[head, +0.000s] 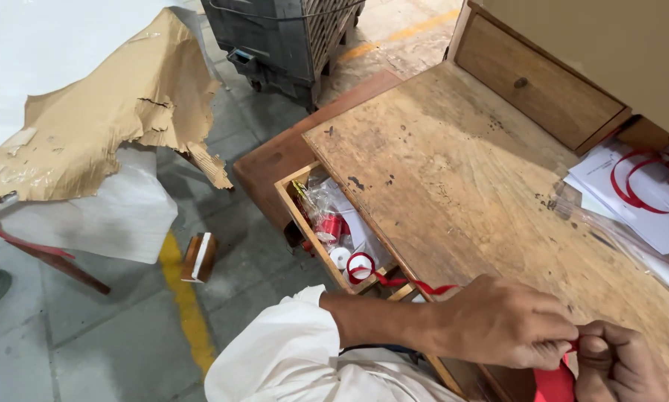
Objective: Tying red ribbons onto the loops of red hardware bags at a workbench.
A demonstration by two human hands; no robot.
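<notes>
You are pinching one glossy red ribbon with left hand and right hand | one scarred wooden desk | two drawers, one open

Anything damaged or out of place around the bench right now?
Yes. The brown paper sheet at upper left is torn, with ragged edges and cracks. The desk drawer hangs open, and a red ribbon trails out of it to the left hand and right hand.
</notes>
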